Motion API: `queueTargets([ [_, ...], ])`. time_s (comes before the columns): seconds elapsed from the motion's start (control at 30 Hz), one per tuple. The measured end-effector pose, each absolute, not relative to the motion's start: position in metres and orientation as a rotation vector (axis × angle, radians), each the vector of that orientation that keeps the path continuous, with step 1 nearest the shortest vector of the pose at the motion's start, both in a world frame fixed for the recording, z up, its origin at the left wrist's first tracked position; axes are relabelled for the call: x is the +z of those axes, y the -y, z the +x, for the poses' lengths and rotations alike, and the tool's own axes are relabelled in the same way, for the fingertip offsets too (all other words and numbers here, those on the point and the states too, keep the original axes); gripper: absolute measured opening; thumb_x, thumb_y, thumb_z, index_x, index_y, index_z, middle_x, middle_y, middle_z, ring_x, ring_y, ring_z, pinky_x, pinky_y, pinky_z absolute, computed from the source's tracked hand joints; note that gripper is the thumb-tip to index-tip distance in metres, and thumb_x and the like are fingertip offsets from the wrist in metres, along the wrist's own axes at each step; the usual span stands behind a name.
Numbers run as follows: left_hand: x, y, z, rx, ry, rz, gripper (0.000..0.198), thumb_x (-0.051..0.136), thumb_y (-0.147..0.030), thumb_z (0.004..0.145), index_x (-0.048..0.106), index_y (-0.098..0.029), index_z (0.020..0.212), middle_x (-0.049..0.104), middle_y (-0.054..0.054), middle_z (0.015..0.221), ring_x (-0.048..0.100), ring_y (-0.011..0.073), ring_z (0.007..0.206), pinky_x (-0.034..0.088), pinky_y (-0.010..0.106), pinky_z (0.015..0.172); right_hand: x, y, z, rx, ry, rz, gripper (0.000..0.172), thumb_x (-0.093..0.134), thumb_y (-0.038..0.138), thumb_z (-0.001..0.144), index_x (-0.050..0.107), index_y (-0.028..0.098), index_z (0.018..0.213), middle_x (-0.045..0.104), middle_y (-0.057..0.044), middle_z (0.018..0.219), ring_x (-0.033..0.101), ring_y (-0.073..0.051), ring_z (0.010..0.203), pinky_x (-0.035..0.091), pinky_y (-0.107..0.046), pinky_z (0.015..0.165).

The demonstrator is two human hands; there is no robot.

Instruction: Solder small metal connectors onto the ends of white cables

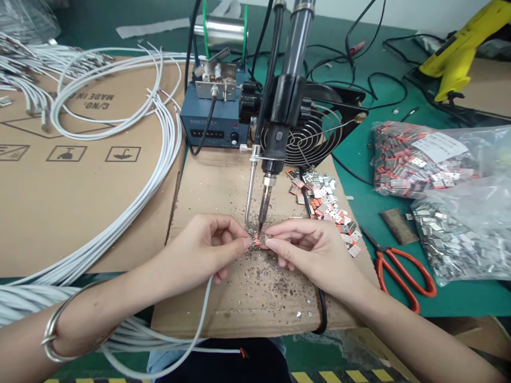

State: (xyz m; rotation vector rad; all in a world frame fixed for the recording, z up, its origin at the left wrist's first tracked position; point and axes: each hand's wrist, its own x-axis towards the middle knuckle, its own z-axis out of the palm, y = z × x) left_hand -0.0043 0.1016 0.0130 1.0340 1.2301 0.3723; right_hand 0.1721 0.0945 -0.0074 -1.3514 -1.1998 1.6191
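My left hand (207, 247) pinches the end of a white cable (199, 314) that runs back under my wrist. My right hand (309, 250) pinches a small orange and metal connector (261, 239) against that cable end. Both sit right under the tip of the fixed soldering iron (264, 205), with the solder feed tube (249, 197) beside it. The fingertips of both hands nearly touch at the connector. A metal bangle is on my left wrist.
A soldering station (211, 125) and a fan (315, 133) stand behind the iron. Loose connectors (325, 199) lie to the right, with orange scissors (403, 268) and bags of parts (423, 159). White cables (131, 197) cross the cardboard (72, 213) at left. A yellow glue gun (459, 53) lies far right.
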Motion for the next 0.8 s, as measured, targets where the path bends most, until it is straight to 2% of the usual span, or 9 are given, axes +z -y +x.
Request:
queueTargets([
  [0.8, 0.0158, -0.1, -0.0049, 0.391, -1.221, 1.094, 0.012, 0.062, -0.024, 0.073, 0.06, -0.014, 0.066, 0.046, -0.008, 0.041, 0.044, 0.0051, 0.034, 0.038, 0.012, 0.034, -0.004, -0.0957, 0.1749, 1.648, 1.189, -1.288, 0.008, 0.073, 0.013, 0.061, 0.073, 0.018, 0.067, 0.066, 0.001, 0.052, 0.053, -0.006, 0.039, 0.045, -0.015, 0.037],
])
